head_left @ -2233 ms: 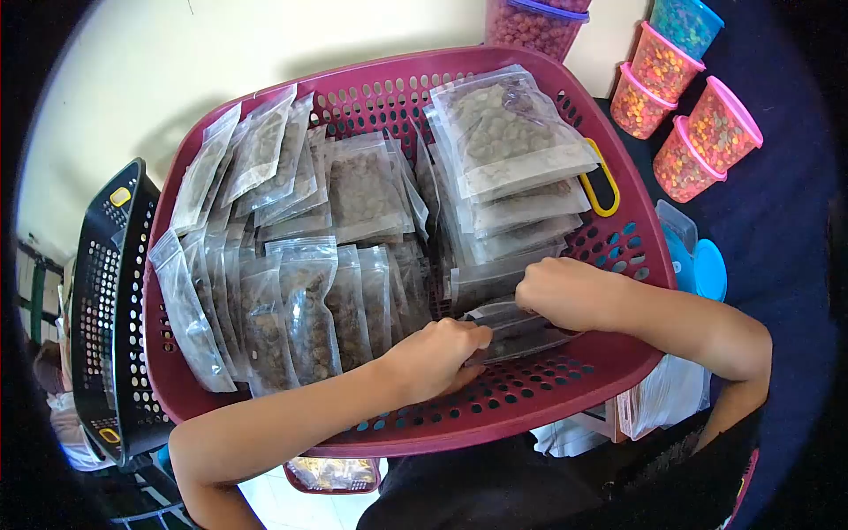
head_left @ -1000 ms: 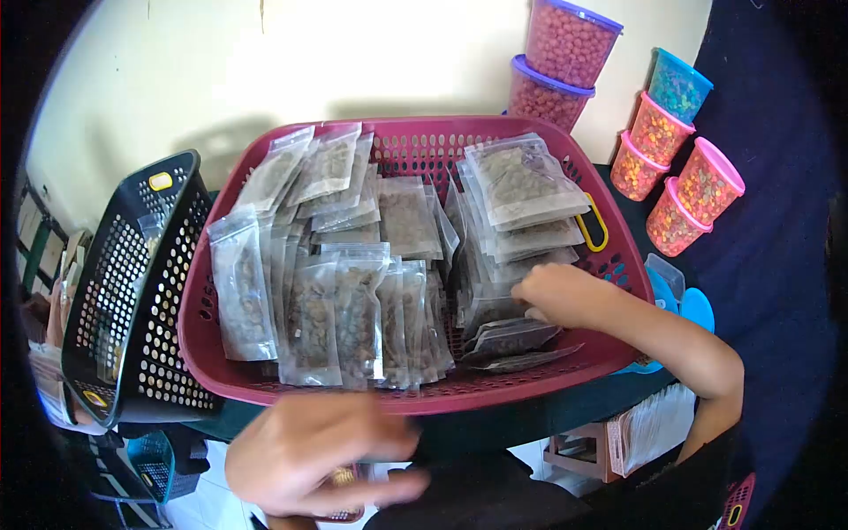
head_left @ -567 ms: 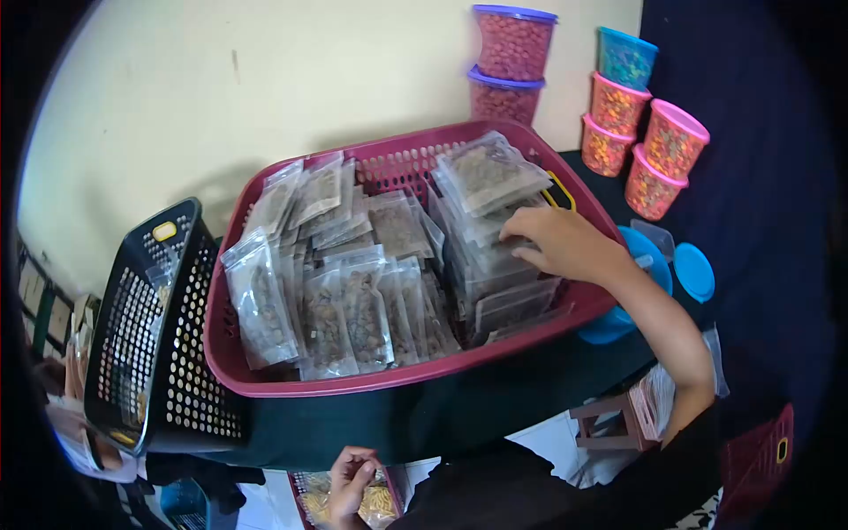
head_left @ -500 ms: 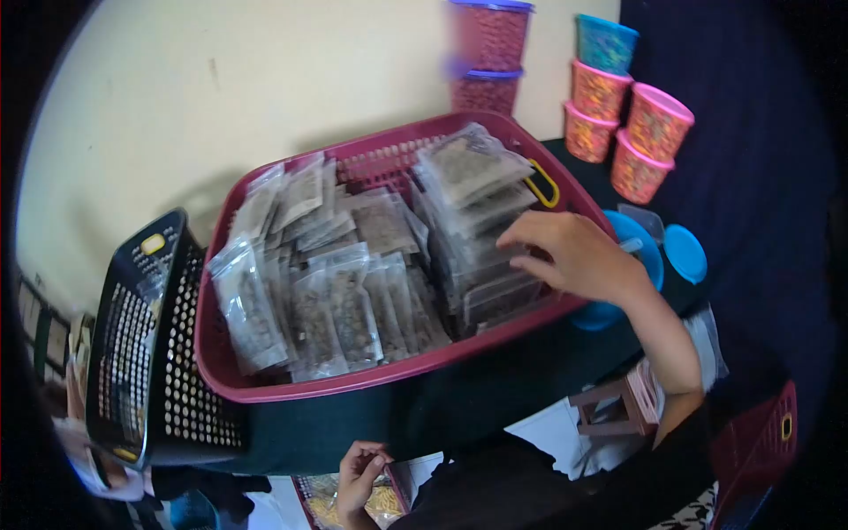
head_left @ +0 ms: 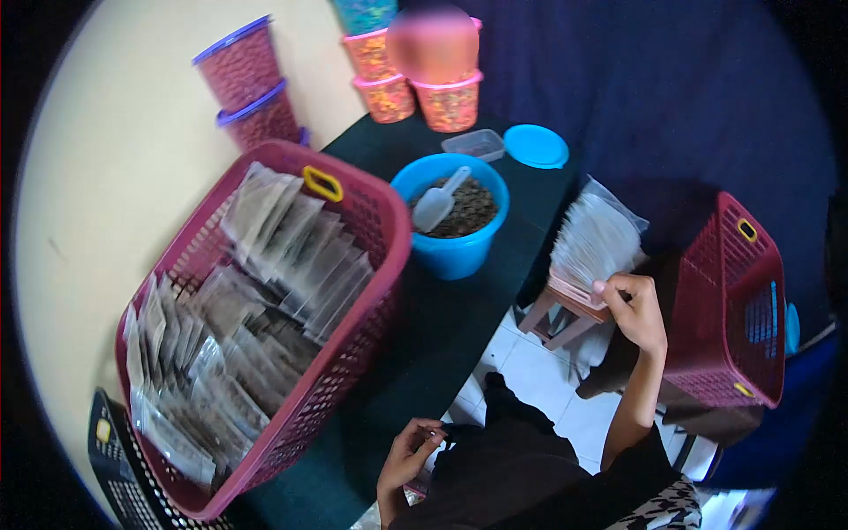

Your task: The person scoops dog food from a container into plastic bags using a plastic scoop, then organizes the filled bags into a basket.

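Note:
My right hand [head_left: 634, 311] is at the near edge of a stack of clear plastic bags [head_left: 597, 234]. Its thumb and forefinger are pinched together there, and whether a bag is caught between them I cannot make out. The stack stands in a pink holder [head_left: 576, 290] on a small brown stool [head_left: 565, 325]. Close to my body, my left hand [head_left: 410, 455] is loosely curled, thumb against fingers, and its contents are hidden. On the dark green table, a maroon basket [head_left: 353, 349] holds many filled clear packets [head_left: 231, 375] on edge.
A blue tub [head_left: 455, 256] contains small dark pieces and a clear scoop [head_left: 439, 205]. Behind it are a clear tray [head_left: 474, 144] and a blue lid [head_left: 536, 146]. Another maroon basket [head_left: 698, 305] stands at right, a black basket [head_left: 124, 468] at lower left. Filled tubs [head_left: 446, 106] line the back.
The view has swung to the right. My right hand has left the packets in the maroon basket and reached the bag stack. My left hand remains low by my body.

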The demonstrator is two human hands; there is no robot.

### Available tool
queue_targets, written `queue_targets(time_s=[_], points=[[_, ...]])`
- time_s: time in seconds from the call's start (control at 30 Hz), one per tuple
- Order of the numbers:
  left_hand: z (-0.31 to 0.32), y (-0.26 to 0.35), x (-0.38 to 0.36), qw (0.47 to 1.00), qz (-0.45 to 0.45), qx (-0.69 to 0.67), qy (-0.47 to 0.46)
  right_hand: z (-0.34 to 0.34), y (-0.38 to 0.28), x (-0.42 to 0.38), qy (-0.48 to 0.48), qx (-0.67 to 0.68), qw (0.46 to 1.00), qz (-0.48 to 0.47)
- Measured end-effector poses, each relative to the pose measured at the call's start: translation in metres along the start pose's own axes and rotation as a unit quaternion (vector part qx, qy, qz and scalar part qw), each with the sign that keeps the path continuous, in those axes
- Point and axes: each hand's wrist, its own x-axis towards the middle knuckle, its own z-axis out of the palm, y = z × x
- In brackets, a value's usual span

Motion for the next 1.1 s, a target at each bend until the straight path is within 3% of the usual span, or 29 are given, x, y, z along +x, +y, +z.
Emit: queue_targets(time_s=[0.13,0.2,0.23,0.27,0.33,0.4,0.47,0.5,0.53,0.57,0.6,0.63,0.67,0.7,0.73,0.77,0.8,0.83,0.87,0.9,0.93,0.97,1.0,1.1], points=[[0.014,-0.003,0.031,0.997,-0.008,0.047,-0.067,-0.013,0.045,-0.017,0.044,-0.001,0.999,0.032],[0.022,-0.002,0.048,0.994,-0.007,0.051,-0.091,-0.009,0.061,-0.018,0.218,0.0,0.974,-0.066],[0.028,-0.001,0.056,0.993,-0.003,0.05,-0.102,-0.013,0.056,-0.02,0.226,0.065,0.97,0.059],[0.036,0.002,0.064,0.993,-0.004,0.053,-0.109,-0.015,0.064,-0.022,0.231,0.063,0.969,0.064],[0.058,0.009,0.081,0.995,0.048,0.03,-0.084,-0.013,0.092,-0.021,0.119,0.177,0.958,0.192],[0.089,0.017,0.103,0.994,0.064,0.028,-0.088,0.018,0.124,-0.016,0.054,0.226,0.946,0.225],[0.131,0.022,0.129,0.976,0.208,0.027,-0.056,0.083,0.179,-0.018,0.0,0.342,0.929,0.143],[0.154,0.022,0.143,0.963,0.253,0.077,-0.057,0.112,0.183,-0.02,-0.061,0.494,0.84,0.216],[0.178,0.019,0.155,0.946,0.294,0.126,-0.057,0.142,0.195,-0.025,-0.181,0.425,0.87,0.173],[0.202,0.006,0.165,0.933,0.296,0.188,-0.08,0.168,0.214,-0.035,-0.259,0.617,0.71,0.22],[0.223,-0.012,0.176,0.916,0.294,0.251,-0.103,0.175,0.211,-0.034,-0.317,0.767,0.496,0.255],[0.238,-0.029,0.188,0.878,0.293,0.347,-0.15,0.181,0.21,-0.029,-0.304,0.755,0.452,0.364],[0.239,-0.049,0.199,0.882,0.283,0.348,-0.144,0.168,0.191,-0.016,-0.288,0.732,0.402,0.469],[0.235,-0.071,0.207,0.828,0.334,0.428,-0.139,0.155,0.185,-0.007,-0.238,0.705,0.437,0.505],[0.229,-0.096,0.22,0.763,0.382,0.504,-0.134,0.161,0.206,-0.006,-0.245,0.702,0.432,0.51],[0.223,-0.123,0.236,0.779,0.43,0.454,-0.042,0.172,0.235,-0.007,-0.271,0.815,0.353,0.371],[0.23,-0.113,0.243,0.859,0.369,0.355,0.005,0.175,0.258,-0.009,-0.283,0.897,0.258,0.219],[0.229,-0.114,0.246,0.866,0.281,0.413,0.0,0.144,0.258,0.008,-0.277,0.843,0.331,0.322],[0.227,-0.116,0.246,0.865,0.191,0.464,-0.006,0.133,0.262,0.021,-0.281,0.84,0.328,0.329],[0.224,-0.129,0.251,0.816,0.165,0.553,0.015,0.127,0.267,0.031,-0.27,0.689,0.544,0.395],[0.221,-0.147,0.251,0.758,0.135,0.637,0.034,0.124,0.272,0.035,-0.243,0.487,0.72,0.43],[0.216,-0.157,0.243,0.857,0.098,0.5,0.073,0.125,0.285,0.036,-0.183,0.145,0.943,0.238],[0.211,-0.163,0.236,0.902,0.113,0.401,0.115,0.128,0.306,0.037,-0.084,-0.22,0.972,-0.011],[0.203,-0.176,0.208,0.935,0.039,0.296,0.193,0.148,0.386,0.058,-0.065,-0.283,0.955,-0.059]])
